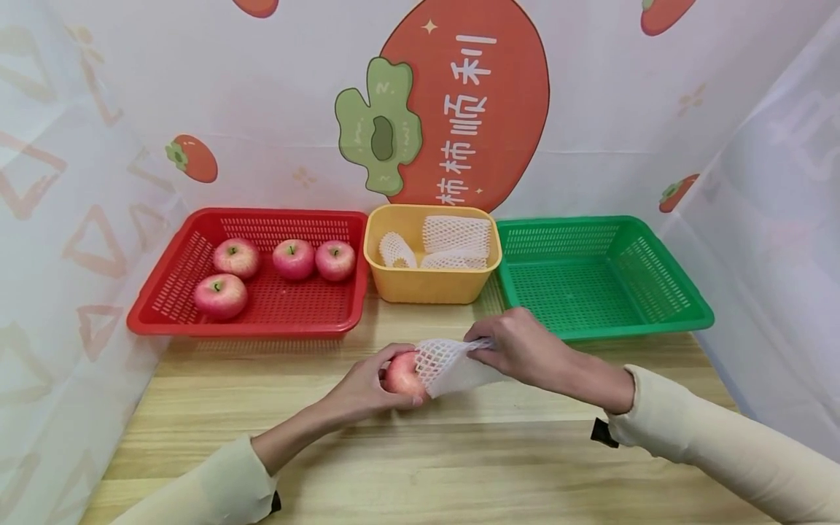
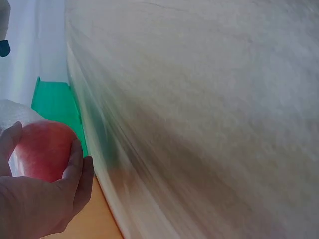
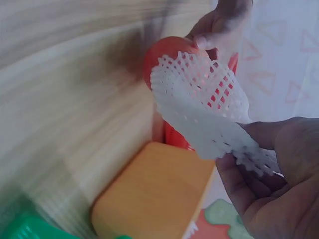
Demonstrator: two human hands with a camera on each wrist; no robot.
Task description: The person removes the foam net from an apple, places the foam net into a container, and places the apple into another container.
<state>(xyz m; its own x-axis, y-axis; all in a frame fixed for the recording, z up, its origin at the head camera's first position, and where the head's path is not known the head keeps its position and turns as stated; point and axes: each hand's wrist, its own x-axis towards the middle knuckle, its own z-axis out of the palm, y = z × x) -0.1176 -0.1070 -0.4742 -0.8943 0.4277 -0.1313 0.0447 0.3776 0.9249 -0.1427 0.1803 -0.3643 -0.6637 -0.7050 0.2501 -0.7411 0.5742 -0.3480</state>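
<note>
My left hand (image 1: 364, 388) grips a red apple (image 1: 402, 376) from its left side, fingers over the top and thumb below. At the apple's right side is the mouth of a white foam net sleeve (image 1: 453, 366), which overlaps part of the fruit. My right hand (image 1: 525, 348) pinches the far end of this sleeve between thumb and fingers. In the right wrist view the net (image 3: 199, 104) spreads wide toward the apple (image 3: 169, 52) and bunches at the pinching fingers. The left wrist view shows fingers curled round the apple (image 2: 47, 152).
A red basket (image 1: 262, 332) at the back left holds several apples (image 1: 294, 259). Beside it stands a yellow bin (image 1: 429, 286) with white foam nets (image 1: 456, 237) inside. A green basket (image 1: 571, 292) sits at the back right. All rest on a wooden table (image 1: 420, 467) before white printed cloth.
</note>
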